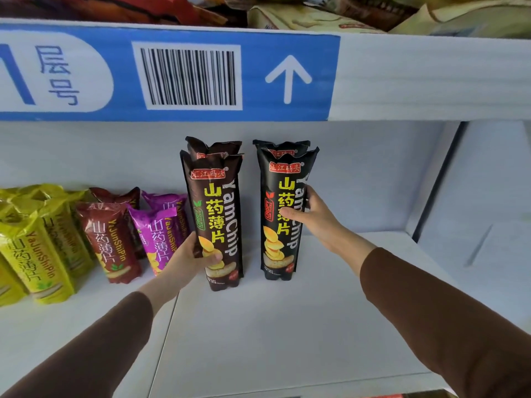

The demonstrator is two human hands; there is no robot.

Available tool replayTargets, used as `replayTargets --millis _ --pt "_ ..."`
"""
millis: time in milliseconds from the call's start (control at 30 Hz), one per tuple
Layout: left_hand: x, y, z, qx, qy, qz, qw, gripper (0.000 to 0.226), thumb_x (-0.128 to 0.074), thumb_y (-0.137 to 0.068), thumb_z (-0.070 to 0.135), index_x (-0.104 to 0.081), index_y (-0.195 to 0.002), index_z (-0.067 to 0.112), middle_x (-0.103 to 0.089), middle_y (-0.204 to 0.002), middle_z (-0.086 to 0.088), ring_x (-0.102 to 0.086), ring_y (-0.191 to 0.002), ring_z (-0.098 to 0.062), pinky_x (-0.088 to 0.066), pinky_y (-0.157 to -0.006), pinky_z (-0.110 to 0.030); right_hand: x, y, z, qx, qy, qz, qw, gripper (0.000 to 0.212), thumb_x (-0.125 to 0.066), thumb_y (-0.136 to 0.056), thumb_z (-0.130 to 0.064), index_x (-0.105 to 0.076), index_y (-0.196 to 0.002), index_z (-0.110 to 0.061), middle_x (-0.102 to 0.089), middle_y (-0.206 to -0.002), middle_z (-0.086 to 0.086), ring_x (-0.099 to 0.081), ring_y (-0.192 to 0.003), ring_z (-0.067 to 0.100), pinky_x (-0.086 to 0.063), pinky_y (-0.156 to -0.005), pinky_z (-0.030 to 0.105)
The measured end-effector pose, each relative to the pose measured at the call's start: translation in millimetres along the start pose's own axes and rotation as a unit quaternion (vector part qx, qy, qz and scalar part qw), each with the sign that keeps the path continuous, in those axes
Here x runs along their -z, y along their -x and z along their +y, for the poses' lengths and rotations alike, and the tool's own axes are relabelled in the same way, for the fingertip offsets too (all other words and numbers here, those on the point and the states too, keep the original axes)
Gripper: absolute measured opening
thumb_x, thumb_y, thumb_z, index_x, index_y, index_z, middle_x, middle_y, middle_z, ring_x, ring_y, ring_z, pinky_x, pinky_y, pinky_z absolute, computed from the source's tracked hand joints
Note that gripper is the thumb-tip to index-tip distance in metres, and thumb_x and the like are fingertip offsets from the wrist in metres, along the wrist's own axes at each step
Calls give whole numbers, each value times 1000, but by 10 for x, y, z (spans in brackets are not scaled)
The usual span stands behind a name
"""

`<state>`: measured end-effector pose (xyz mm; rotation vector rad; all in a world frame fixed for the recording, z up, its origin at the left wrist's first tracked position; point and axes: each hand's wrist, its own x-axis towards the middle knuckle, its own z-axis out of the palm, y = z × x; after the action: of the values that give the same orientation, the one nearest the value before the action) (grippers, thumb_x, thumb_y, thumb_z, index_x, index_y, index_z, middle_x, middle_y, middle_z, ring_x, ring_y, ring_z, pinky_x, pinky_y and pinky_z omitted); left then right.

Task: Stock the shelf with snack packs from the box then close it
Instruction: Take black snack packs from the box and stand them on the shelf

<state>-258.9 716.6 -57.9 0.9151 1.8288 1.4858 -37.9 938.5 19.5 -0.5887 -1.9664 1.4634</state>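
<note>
A person's left hand point(192, 254) and right hand point(310, 216) each grip upright yam-chip packs point(218, 214), standing them on the shelf point(287, 326) at 3 o'clock of stocked rows point(109, 239), apparently extending the line.

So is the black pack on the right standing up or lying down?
Upright: the black pack stands on its bottom edge on the shelf, right hand holding it.

My left grip point(188, 258) and right grip point(311, 215) are bare: no gloves, rings or watch showing. Both my arms wear long, plain dark-brown sleeves of smooth fabric, no print or seams visible. Each cuff ends short of the wrist, leaving part of the forearm uncovered.
</note>
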Motion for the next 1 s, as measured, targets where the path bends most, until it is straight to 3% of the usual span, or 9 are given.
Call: replayTargets --millis 167,300,667,800,900,1000 --pt "-5 -41 -12 -7 -11 29 1000 64 -86 -76 17 -49 -127 23 -69 -120 3 -64 -115 -17 -52 -101 -43 -21 -10 13 5 -1 -4 1000 68 -83 -81 -32 -47 -139 -28 -65 -129 -11 -60 -115 3 -46 -87 23" --pt "10 -63 -33 -11 -23 41 999 53 -84 -78 16 -53 -121 23 -70 -117 2 -65 -111 -17 -52 -100 -45 -31 -15 26 10 1 -2 1000 67 -82 -82 -32 -47 -139 -28 -65 -129 -10 -60 -118 7 -47 -91 26" --pt "21 -39 -24 -13 -50 48 997 53 -83 -80 22 -53 -124 25 -68 -118 7 -64 -112 -16 -51 -102 -45 -80 1 13 8 26 7 1000 66 -80 -84 -34 -45 -139 -26 -63 -130 -10 -58 -117 4 -46 -91 26" --pt "30 23 -26 -20 -48 41 998 62 -82 -80 16 -49 -133 19 -66 -122 5 -62 -115 -15 -49 -105 -45 -89 59 1 1 26 6 1000 64 -77 -87 -32 -43 -140 -24 -62 -129 -11 -57 -117 1 -45 -88 23" --pt "44 86 -43 -36 -53 34 997 70 -83 -78 17 -46 -138 19 -65 -125 5 -61 -118 -14 -49 -106 -42 -84 112 33 -8 33 4 999 62 -76 -88 -32 -43 -141 -26 -61 -131 -12 -56 -121 3 -45 -102 33" --pt "44 188 -28 -49 -72 30 996 77 -83 -79 22 -41 -144 20 -61 -130 6 -57 -123 -13 -46 -104 -35 -78 214 76 -17 45 -2 999 75 -75 -89 -31 -33 -151 -29 -54 -144 -8 -49 -132 9 -39 -110 39"
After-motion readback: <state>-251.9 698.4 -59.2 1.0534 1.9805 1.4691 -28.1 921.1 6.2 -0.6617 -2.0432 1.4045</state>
